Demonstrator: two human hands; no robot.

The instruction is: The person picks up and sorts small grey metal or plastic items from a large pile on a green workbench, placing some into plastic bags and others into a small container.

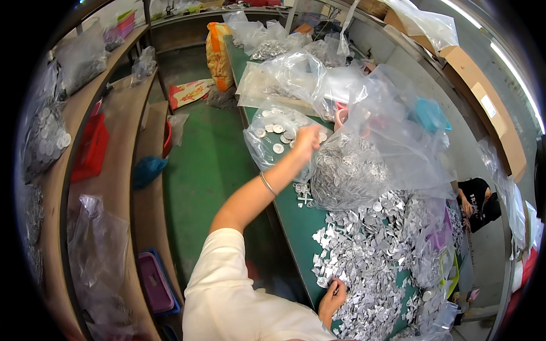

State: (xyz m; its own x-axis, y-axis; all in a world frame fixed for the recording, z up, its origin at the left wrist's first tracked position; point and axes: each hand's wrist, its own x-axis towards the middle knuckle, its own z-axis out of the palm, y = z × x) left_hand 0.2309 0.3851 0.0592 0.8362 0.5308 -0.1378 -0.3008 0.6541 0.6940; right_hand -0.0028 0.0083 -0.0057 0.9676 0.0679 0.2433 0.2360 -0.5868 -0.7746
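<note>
- The left hand (307,140) reaches out on a long arm with a thin bracelet (267,184) at the wrist; its fingers curl over the open mouth of a clear bag of round metal discs (277,132). I cannot tell whether it pinches anything.
- The right hand (333,294) rests low at the table edge, at about 5 o'clock from the left hand, fingers bent on a heap of small silvery metal pieces (369,256); what it grips is hidden.
- Between the two hands, a large clear bag of metal parts (355,167) slumps on the table and touches the heap.
- The green table (290,213) runs from 6 o'clock toward 12 o'clock, crowded with more crumpled plastic bags (296,71).
- At 9 o'clock lies a green floor (199,170), then wooden shelves (139,187) holding a red bin (91,148), a purple tray (153,281) and bags of metal parts (48,136).
- At 3 o'clock another person in a black shirt (478,199) sits across the table.
- Cardboard boxes (483,96) line the wall at 2 o'clock.
</note>
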